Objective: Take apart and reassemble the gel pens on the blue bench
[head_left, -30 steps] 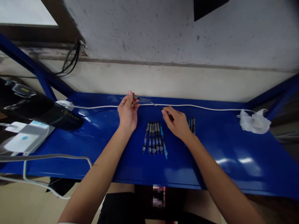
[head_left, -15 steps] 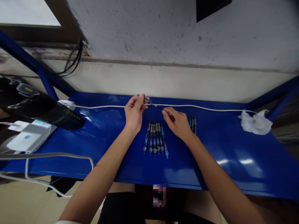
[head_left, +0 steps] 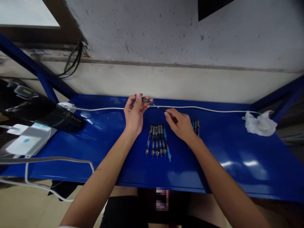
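My left hand (head_left: 135,112) pinches a dark grey pen part (head_left: 146,100) between thumb and fingers, above the back of the blue table (head_left: 102,148). My right hand (head_left: 179,123) is closed around a slim dark rod (head_left: 161,109), which looks like a pen refill and points at the left hand's part. A pale tip shows where the two come close; I cannot tell whether they touch. Below and between my hands lies a row of several grey-and-black pens (head_left: 156,139), with a blue pen (head_left: 167,142) at its right end. More pens (head_left: 196,126) lie partly hidden behind my right wrist.
A white cable (head_left: 209,110) runs along the back of the table to a crumpled white plastic bag (head_left: 260,123) on the right. At left are a black packaged object (head_left: 47,107), a white power strip (head_left: 26,142) and loose cords. A wall (head_left: 166,79) stands behind.
My left hand has moved slightly left and up with the grey pen part, and more of that part shows. My right hand has stayed nearly still.
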{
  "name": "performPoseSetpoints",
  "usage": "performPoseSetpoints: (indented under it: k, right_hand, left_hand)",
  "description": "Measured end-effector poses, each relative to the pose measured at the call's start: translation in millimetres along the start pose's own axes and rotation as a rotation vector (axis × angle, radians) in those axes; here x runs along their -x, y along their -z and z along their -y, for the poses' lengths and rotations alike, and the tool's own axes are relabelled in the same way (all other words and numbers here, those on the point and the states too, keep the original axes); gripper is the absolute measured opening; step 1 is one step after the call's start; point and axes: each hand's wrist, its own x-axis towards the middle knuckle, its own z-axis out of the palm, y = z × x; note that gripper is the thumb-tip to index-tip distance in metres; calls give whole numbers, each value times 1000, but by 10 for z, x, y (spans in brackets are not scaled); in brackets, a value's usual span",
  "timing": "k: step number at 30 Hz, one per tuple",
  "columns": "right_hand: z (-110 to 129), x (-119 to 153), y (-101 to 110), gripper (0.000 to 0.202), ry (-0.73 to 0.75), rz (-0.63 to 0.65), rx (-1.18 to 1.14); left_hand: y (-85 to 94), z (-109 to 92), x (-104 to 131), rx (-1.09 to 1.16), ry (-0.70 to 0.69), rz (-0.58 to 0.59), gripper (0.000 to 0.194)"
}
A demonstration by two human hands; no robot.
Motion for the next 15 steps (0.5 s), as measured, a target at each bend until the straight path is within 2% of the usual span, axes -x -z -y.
performPoseSetpoints:
  k: [15]
  right_hand:
    - [8,2,9,27,-12,10,-12]
  left_hand:
    - [-19,27,32,-13,37,31,38]
